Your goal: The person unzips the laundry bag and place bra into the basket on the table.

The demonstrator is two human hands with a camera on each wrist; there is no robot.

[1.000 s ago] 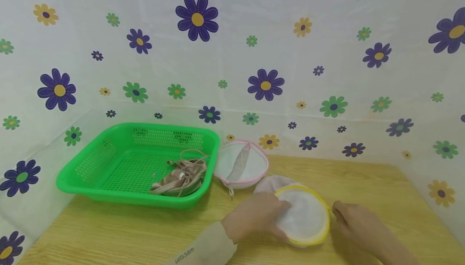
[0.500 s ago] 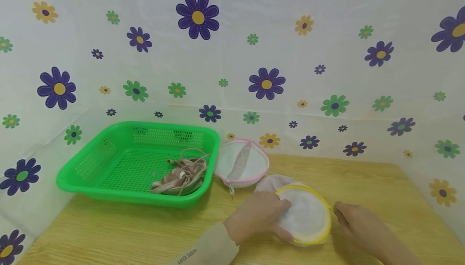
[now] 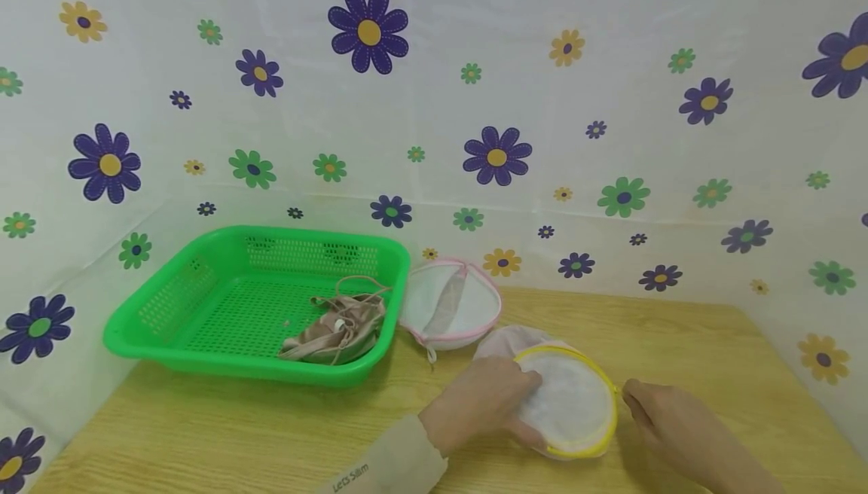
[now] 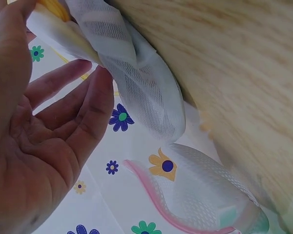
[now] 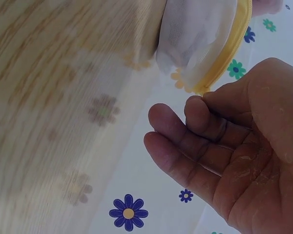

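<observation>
A white mesh laundry bag with a yellow zip lies on the table at front right in the head view. My left hand grips its left side, thumb across the top. In the left wrist view the bag's soft mesh bulges past the fingers of that hand. At the bag's right edge, my right hand pinches the small end of the zip between thumb and index finger. The other fingers of the right hand are loosely bent; the zip pull itself is mostly hidden.
Behind the left hand sits a second mesh bag with pink trim, beside a green plastic basket. A crumpled beige garment with thin straps lies in the basket. A flower-print sheet walls the wooden table.
</observation>
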